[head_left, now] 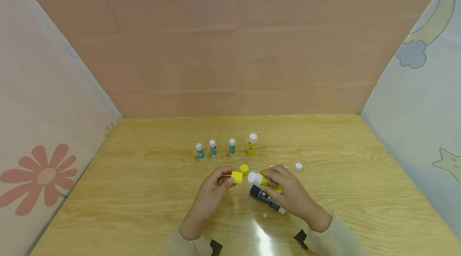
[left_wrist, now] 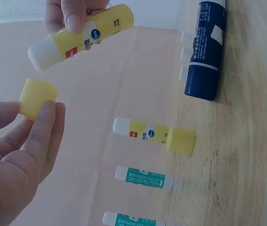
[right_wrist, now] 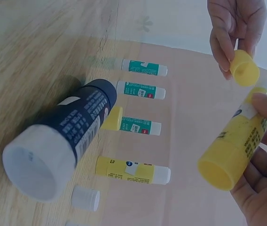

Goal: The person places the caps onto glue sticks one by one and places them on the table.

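My left hand pinches a yellow cap between thumb and fingers. Facing it, my right hand grips a yellow glue stick, its white end tilted toward the cap; a small gap separates the two. In the right wrist view the cap's hollow shows. Below the right hand lies a navy glue stick with a white end. Another yellow cap sits on the table just beyond the held one.
Three small green glue sticks and a yellow one stand upright in a row farther back. A loose white cap is on the table at the right; other white pieces are partly hidden behind the right hand.
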### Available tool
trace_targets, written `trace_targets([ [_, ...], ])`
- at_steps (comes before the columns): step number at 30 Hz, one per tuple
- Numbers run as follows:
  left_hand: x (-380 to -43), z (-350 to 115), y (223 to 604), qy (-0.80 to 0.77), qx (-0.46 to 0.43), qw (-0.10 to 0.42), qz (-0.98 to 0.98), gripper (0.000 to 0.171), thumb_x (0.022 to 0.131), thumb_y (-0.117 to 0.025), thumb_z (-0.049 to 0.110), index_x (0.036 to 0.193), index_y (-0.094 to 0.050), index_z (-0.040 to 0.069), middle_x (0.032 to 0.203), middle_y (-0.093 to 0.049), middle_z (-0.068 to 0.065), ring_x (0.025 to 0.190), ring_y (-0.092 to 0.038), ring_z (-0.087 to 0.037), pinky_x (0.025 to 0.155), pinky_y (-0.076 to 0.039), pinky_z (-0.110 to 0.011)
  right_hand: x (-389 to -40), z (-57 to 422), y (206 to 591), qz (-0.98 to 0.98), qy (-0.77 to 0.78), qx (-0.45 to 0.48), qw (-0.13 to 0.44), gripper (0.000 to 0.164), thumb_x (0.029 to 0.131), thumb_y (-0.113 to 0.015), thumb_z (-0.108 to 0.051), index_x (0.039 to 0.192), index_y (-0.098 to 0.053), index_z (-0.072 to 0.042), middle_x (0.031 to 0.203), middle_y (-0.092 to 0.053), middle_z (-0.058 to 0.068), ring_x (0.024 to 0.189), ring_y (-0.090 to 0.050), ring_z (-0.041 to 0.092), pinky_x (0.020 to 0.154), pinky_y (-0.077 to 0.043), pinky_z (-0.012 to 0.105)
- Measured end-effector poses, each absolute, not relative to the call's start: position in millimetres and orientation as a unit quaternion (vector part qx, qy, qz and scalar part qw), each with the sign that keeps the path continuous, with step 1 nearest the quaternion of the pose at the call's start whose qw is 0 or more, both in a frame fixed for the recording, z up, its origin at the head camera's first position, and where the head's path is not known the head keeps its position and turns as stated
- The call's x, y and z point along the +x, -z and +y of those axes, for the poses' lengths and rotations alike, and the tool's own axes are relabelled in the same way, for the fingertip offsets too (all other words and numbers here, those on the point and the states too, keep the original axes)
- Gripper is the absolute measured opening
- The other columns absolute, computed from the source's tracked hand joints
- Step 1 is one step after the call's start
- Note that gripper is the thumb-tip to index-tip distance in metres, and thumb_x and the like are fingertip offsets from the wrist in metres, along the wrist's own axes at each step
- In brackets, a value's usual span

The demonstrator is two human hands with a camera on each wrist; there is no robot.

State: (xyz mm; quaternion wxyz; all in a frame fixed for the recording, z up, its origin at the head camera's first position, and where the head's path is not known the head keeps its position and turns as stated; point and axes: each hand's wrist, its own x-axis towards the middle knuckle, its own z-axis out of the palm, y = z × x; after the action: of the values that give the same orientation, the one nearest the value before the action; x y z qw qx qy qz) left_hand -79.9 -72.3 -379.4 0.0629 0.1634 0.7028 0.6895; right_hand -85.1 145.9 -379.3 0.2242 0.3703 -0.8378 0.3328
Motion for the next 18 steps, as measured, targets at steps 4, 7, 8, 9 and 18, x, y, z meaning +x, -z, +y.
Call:
trace_targets([
  [4,-79.1,-71.4,378.8,-0.693,0.163,0.066,0.699,0.029,0.089,-0.045,0.003,0.116,-0.044,-0.007,0.109,-0.049,-0.016,0.094,-0.051,-0.021,0.081,-0.043,-0.025,-84.8,146.0,379.4,-0.833,-0.333,0.379,0.227,0.036,0.062,-0.072,-0.002,0.096,-0.060,-0.002,0.092,-0.053,0.001,0.077,-0.047,0.011,0.060,-0.043,0.018],
  [7,-78.8,-71.2,378.7,-0.691,0.161,0.066,0.701,0.030,0.089,-0.045,0.004,0.117,-0.043,-0.008,0.109,-0.049,-0.016,0.094,-0.051,-0.022,0.081,-0.043,-0.026,-84.4,146.3,379.2,-0.831,-0.335,0.382,0.227,0.036,0.062,-0.072,-0.001,0.096,-0.060,-0.002,0.092,-0.053,0.001,0.078,-0.047,0.012,0.061,-0.043,0.019],
  [8,-78.9,-71.2,378.6,-0.690,0.162,0.066,0.702,0.030,0.089,-0.045,0.004,0.117,-0.043,-0.007,0.109,-0.049,-0.016,0.094,-0.051,-0.022,0.081,-0.043,-0.026,-84.3,146.5,379.1,-0.831,-0.336,0.381,0.226,0.035,0.063,-0.072,-0.002,0.096,-0.060,-0.001,0.092,-0.053,0.001,0.078,-0.047,0.012,0.061,-0.043,0.019],
  [9,-79.0,-71.0,378.5,-0.690,0.162,0.067,0.703,0.030,0.089,-0.045,0.004,0.117,-0.043,-0.007,0.109,-0.049,-0.016,0.094,-0.051,-0.022,0.081,-0.043,-0.026,-84.2,146.7,379.1,-0.831,-0.338,0.381,0.225,0.034,0.064,-0.072,-0.003,0.096,-0.060,-0.001,0.092,-0.053,0.001,0.079,-0.047,0.012,0.061,-0.043,0.019],
  [18,-78.1,-68.2,376.2,-0.684,0.180,0.066,0.704,0.028,0.089,-0.045,0.003,0.115,-0.045,-0.007,0.109,-0.049,-0.017,0.094,-0.051,-0.022,0.081,-0.043,-0.026,-83.5,147.6,380.1,-0.838,-0.338,0.370,0.215,0.030,0.070,-0.071,-0.015,0.095,-0.060,-0.003,0.091,-0.052,0.000,0.078,-0.047,0.011,0.060,-0.044,0.020],
])
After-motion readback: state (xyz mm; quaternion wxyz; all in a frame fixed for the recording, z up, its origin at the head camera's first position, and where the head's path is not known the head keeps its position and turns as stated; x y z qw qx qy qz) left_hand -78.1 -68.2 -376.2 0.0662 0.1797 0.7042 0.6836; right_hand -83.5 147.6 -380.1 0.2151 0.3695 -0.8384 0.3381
